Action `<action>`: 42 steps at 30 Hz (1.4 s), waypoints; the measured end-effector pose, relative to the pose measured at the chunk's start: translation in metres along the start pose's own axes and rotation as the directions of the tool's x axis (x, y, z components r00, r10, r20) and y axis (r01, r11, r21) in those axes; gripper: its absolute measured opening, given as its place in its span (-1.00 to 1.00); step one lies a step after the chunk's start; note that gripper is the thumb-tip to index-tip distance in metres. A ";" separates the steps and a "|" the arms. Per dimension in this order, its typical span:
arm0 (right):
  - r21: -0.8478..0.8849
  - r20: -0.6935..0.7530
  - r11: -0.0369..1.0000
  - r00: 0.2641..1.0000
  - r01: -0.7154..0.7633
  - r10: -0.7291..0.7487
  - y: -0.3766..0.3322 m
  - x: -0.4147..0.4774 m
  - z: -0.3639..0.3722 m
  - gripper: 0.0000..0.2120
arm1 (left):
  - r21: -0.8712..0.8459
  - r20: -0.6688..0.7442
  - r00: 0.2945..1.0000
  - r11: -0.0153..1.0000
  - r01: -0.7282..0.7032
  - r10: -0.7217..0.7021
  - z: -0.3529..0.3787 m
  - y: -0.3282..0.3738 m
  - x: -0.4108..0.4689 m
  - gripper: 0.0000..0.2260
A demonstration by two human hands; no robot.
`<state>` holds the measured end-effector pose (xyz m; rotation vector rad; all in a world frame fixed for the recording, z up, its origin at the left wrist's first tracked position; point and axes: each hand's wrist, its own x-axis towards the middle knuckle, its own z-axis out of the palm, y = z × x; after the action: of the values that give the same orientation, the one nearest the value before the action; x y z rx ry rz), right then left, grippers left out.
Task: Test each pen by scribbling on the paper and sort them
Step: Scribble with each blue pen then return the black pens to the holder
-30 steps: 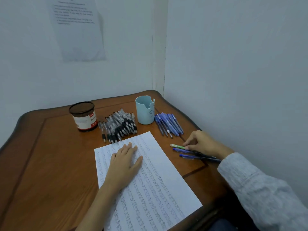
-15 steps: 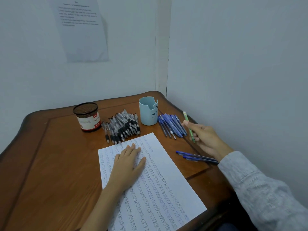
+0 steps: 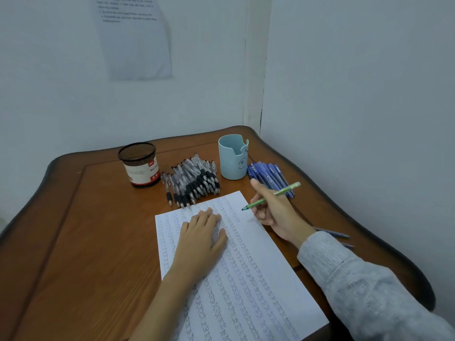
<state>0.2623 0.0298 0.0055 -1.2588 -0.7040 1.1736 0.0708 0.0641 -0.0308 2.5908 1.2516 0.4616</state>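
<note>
A white sheet of paper point(image 3: 248, 274) covered in rows of scribbles lies on the wooden table point(image 3: 86, 242). My left hand point(image 3: 200, 239) rests flat on its upper part. My right hand point(image 3: 273, 210) grips a green pen point(image 3: 283, 193), tip pointing down-left just above the paper's top right corner. A pile of black pens point(image 3: 194, 180) lies behind the paper. A row of blue pens point(image 3: 267, 174) lies at the right, partly hidden by my right hand.
A dark mesh pen holder point(image 3: 140, 166) with a red and white label stands at the back left. A light blue cup point(image 3: 232, 157) stands between the pen piles. Two blue pens point(image 3: 334, 235) lie by my right sleeve. Walls close off the back and right.
My right hand lifted the green pen from beside the two blue pens, turned it, and brought it left over the paper's top right corner. My left hand stayed flat on the sheet.
</note>
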 end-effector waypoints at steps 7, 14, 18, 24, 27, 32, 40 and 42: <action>-0.422 -0.182 0.873 0.920 0.244 -0.346 0.021 0.019 0.023 -0.59 | 0.009 0.009 1.000 1.000 0.003 -0.003 0.000 -0.003 0.002 -0.61; -0.594 -0.151 0.728 0.841 0.343 -0.520 0.039 0.032 0.020 -0.59 | -0.008 0.030 1.000 1.000 -0.004 0.004 -0.002 -0.004 0.002 -0.54; -0.586 -0.134 0.727 0.843 0.356 -0.521 0.043 0.034 0.020 -0.65 | -0.017 0.027 1.000 1.000 -0.009 0.010 -0.002 -0.005 0.001 -0.54; -0.590 -0.110 0.720 0.847 0.366 -0.520 0.044 0.036 0.019 -0.65 | -0.025 0.021 1.000 1.000 -0.013 0.014 -0.001 -0.006 0.002 -0.53; -0.591 -0.131 0.733 0.857 0.336 -0.498 0.043 0.036 0.019 -0.68 | -0.021 0.036 0.999 1.000 -0.011 0.012 -0.002 -0.004 0.001 -0.51; -0.582 -0.138 0.753 0.876 0.306 -0.462 0.043 0.036 0.019 -0.62 | 0.006 -0.027 1.000 1.000 -0.014 0.014 -0.001 -0.003 0.002 -0.50; -0.542 -0.147 0.730 0.809 0.416 -0.569 0.038 0.028 0.020 -0.59 | 0.016 -0.107 0.994 1.000 -0.025 0.026 0.000 -0.001 0.002 -0.52; -0.572 -0.097 0.687 0.795 0.448 -0.599 0.040 0.027 0.021 -0.58 | 0.012 -0.102 0.994 1.000 -0.022 0.024 0.001 -0.001 0.001 -0.52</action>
<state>0.2403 0.0579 -0.0328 -1.4880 -1.1328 0.3002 0.0710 0.0652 -0.0324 2.6229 1.2602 0.6008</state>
